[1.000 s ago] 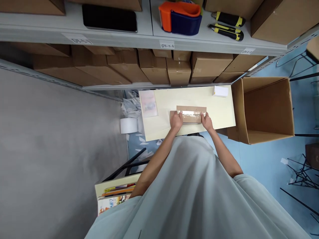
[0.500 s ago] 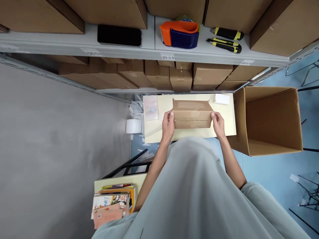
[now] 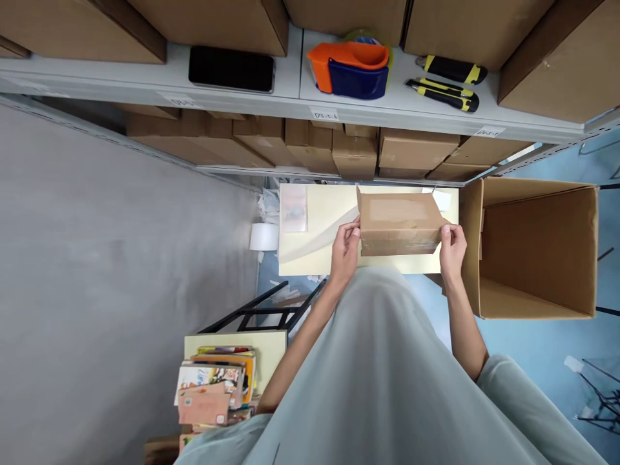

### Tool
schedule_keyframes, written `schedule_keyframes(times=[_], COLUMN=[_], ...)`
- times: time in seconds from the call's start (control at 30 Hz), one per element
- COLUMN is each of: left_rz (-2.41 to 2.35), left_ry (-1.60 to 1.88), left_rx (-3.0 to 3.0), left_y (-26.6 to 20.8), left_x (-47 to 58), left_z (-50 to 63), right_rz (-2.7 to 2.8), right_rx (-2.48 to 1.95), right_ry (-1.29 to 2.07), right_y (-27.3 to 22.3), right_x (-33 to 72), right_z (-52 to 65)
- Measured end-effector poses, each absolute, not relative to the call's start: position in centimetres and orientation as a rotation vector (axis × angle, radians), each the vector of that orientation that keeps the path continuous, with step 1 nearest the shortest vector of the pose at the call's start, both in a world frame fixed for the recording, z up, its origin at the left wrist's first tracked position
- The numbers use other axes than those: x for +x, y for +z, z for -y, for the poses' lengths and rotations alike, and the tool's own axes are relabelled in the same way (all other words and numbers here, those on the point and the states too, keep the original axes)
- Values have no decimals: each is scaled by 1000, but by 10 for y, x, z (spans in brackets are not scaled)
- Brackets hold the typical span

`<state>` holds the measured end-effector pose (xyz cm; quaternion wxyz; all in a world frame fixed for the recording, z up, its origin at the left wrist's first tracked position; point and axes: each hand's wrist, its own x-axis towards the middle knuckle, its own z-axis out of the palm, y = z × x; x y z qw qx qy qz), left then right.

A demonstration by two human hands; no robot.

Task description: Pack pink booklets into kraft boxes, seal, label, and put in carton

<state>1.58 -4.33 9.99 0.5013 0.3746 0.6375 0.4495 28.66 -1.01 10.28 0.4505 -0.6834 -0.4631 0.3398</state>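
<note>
A small brown cardboard box [image 3: 402,223] is held level between my two hands over the cream tabletop [image 3: 317,261]. My left hand [image 3: 345,252] pinches its left end, thumb on the near side, by a raised corner flap. Gripping the right end is my right hand [image 3: 453,250], with its fingers closed on the corner. Tape shows along the box's front face. Behind its right end a white small box [image 3: 442,200] is partly hidden. A pale strip of film or paper [image 3: 320,236] lies on the table left of the box.
A large open carton [image 3: 537,252] stands right of the table. Above, a shelf holds a phone [image 3: 231,68], an orange-and-blue tape dispenser [image 3: 349,70] and box cutters [image 3: 448,84]. A white roll [image 3: 264,237] sits at left; stacked books [image 3: 213,381] lie lower left.
Both hands have moved right with the cardboard box, toward the large carton. The box now overlaps the white small box, and the pale strip beside it shows more. The view has shifted slightly.
</note>
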Motion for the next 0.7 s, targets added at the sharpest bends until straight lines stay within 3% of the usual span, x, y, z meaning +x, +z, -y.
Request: schedule_keyframes(times=[0.33,0.7], left_rz=[-1517,-1642], left_ry=[1108,698], left_rx=[1033,739], left_y=[96,-21], left_x=[-3,-27], left_z=[20,61], right_rz=[1116,1217], right_rx=[-1632,-1766], right_ry=[1018,1338], right_y=[66,-39], right_x=[282,266], right_z=[23,41])
